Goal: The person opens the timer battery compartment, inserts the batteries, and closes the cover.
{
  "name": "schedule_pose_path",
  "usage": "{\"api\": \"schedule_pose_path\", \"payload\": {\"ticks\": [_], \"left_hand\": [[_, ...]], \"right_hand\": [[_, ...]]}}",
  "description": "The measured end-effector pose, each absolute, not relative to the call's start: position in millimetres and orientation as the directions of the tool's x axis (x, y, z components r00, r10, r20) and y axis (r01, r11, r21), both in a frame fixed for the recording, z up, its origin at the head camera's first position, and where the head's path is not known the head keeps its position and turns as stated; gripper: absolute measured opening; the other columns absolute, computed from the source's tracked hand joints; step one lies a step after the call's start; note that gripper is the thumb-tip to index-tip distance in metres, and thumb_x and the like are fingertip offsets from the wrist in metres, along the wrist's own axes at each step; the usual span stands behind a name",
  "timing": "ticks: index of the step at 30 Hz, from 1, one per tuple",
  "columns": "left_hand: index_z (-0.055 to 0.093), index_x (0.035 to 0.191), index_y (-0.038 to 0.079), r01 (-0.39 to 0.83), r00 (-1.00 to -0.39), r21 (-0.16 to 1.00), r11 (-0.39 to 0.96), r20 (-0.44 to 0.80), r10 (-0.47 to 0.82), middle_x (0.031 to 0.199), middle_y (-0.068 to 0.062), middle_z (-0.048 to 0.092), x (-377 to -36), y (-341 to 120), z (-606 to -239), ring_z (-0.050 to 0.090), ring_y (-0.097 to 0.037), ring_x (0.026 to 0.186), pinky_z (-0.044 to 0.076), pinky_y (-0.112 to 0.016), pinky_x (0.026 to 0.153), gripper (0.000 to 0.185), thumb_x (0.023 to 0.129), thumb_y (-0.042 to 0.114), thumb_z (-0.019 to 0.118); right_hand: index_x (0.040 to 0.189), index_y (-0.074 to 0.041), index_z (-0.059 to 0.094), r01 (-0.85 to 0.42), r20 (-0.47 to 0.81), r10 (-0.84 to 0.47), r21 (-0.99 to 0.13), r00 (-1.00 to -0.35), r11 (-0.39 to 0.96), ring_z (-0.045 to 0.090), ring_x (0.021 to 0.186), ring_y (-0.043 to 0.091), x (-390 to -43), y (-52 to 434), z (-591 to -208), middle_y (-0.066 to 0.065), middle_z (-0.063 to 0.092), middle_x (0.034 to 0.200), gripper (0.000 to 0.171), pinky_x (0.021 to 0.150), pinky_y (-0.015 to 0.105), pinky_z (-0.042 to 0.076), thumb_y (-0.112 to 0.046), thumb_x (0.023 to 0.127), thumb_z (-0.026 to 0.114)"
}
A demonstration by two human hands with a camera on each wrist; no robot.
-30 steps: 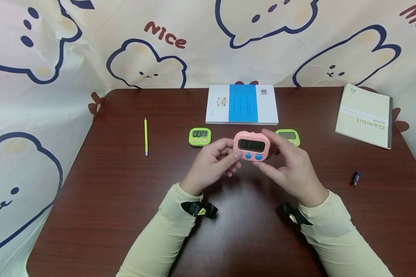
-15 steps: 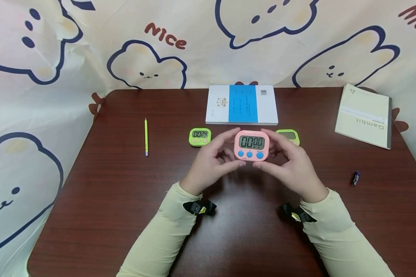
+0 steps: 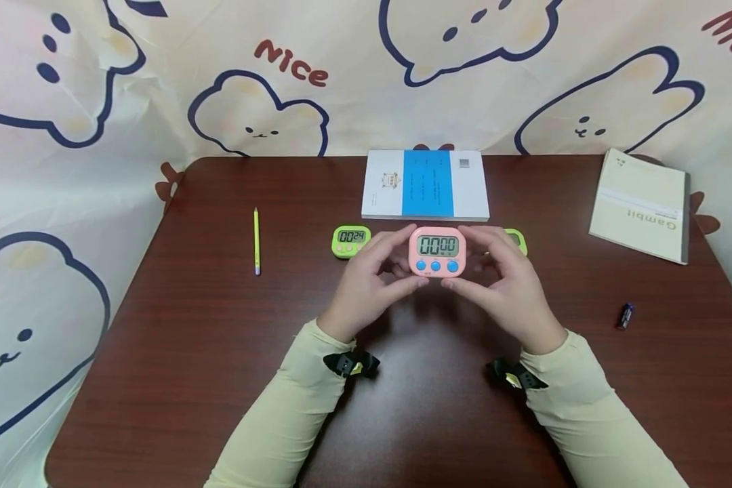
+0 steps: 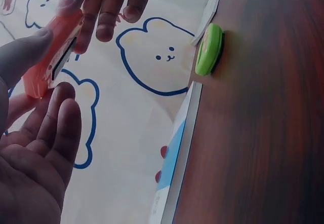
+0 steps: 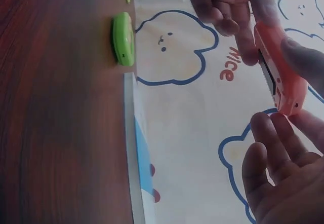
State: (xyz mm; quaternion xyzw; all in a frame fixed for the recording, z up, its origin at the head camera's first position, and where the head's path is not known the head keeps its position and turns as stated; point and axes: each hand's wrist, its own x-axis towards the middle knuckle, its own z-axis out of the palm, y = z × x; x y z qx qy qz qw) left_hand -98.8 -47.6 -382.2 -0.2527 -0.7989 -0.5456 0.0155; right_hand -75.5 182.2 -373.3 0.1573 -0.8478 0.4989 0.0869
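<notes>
Both hands hold a pink digital timer (image 3: 437, 252) upright above the table, its screen reading 00:00 over a row of blue buttons. My left hand (image 3: 372, 288) pinches its left side, thumb at the bottom edge and index finger at the top corner. On the other side my right hand (image 3: 512, 291) grips it the same way. In both wrist views the pink timer (image 4: 53, 54) is seen edge-on between the hands. A green timer (image 3: 350, 242) showing 00:24 lies just beyond the left hand. Another green timer (image 3: 516, 240) is partly hidden behind the right hand.
A white and blue book (image 3: 425, 184) lies at the table's back middle. At the back right is a cream notebook (image 3: 640, 205) marked Gambit. A yellow-green pencil (image 3: 257, 242) lies on the left, a small dark battery (image 3: 625, 316) on the right. A printed cloth hangs behind the table.
The pink timer's display went from dark to 00:00, and its left blue button came out from under the left thumb. It then shifted slightly up and left with both hands.
</notes>
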Motion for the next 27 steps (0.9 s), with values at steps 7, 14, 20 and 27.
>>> {"api": "schedule_pose_path", "payload": {"ticks": [7, 14, 20, 27], "left_hand": [[0.055, 0.144, 0.011, 0.406, -0.891, 0.877, 0.256, 0.318, 0.324, 0.127, -0.003, 0.058, -107, -44, -390, 0.063, -0.012, 0.094, 0.058, -0.029, 0.086, 0.07, 0.082, 0.014, 0.085], [0.055, 0.142, 0.012, 0.254, -0.947, 0.93, 0.267, 0.183, 0.265, 0.118, -0.003, 0.064, -122, -30, -415, 0.065, -0.014, 0.101, 0.055, -0.027, 0.091, 0.062, 0.086, 0.015, 0.082], [0.058, 0.14, 0.014, 0.156, -0.976, 0.877, 0.454, 0.066, 0.209, 0.124, 0.0, 0.065, -137, -27, -423, 0.062, -0.015, 0.109, 0.052, -0.028, 0.096, 0.061, 0.085, 0.021, 0.083], [0.055, 0.144, 0.011, 0.053, -0.985, 0.828, 0.558, -0.05, 0.168, 0.121, -0.004, 0.064, -146, -22, -429, 0.064, -0.014, 0.099, 0.055, -0.026, 0.089, 0.06, 0.089, 0.017, 0.079]], "right_hand": [[0.142, -0.016, 0.057, -0.366, 0.317, -0.183, -0.793, -0.93, 0.487, 0.056, 0.1, 0.015, -88, 182, -378, 0.001, 0.06, 0.126, 0.071, 0.077, 0.024, 0.052, -0.015, 0.078, 0.088], [0.145, -0.009, 0.053, -0.29, 0.203, -0.212, -0.761, -0.956, 0.581, 0.059, 0.096, 0.02, -109, 187, -392, 0.008, 0.059, 0.124, 0.071, 0.083, 0.031, 0.055, -0.017, 0.082, 0.085], [0.145, -0.011, 0.052, -0.19, 0.03, -0.239, -0.708, -0.971, 0.68, 0.057, 0.096, 0.024, -132, 185, -397, 0.008, 0.059, 0.12, 0.071, 0.082, 0.04, 0.054, -0.022, 0.083, 0.085], [0.144, -0.01, 0.052, -0.104, -0.091, -0.219, -0.666, -0.971, 0.738, 0.056, 0.094, 0.026, -148, 170, -402, 0.01, 0.061, 0.114, 0.065, 0.078, 0.036, 0.051, -0.022, 0.087, 0.081]]}}
